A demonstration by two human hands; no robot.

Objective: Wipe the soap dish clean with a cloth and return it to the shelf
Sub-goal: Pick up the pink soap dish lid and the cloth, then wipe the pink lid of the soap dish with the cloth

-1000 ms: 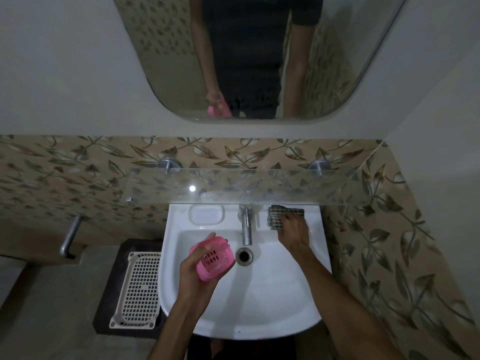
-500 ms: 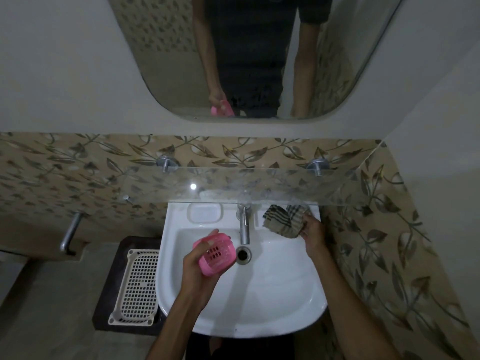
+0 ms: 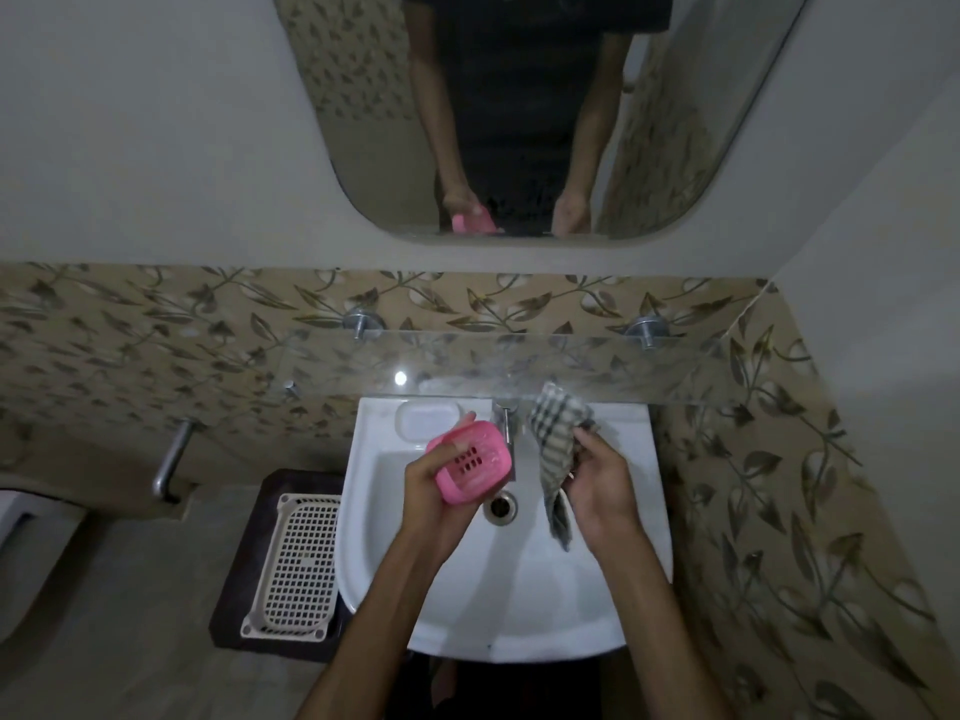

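Observation:
A pink slotted soap dish [image 3: 475,459] is held over the white sink [image 3: 524,605] by my left hand [image 3: 431,493], fingers wrapped round its left side. To its right my right hand [image 3: 600,483] grips a checked cloth [image 3: 556,449], which hangs loose above the basin and stands a little apart from the dish. A glass shelf [image 3: 519,363] runs along the tiled wall just above the sink, with nothing on it.
A chrome tap [image 3: 506,418] stands between dish and cloth, with the drain [image 3: 500,506] below. The sink rim has a moulded soap recess [image 3: 428,419]. A cream plastic grid tray [image 3: 298,563] lies on a dark mat at lower left. A mirror [image 3: 519,111] hangs above.
My right hand has lifted the cloth off the sink's back rim and brought it forward, close to the soap dish. My left hand raised the dish slightly.

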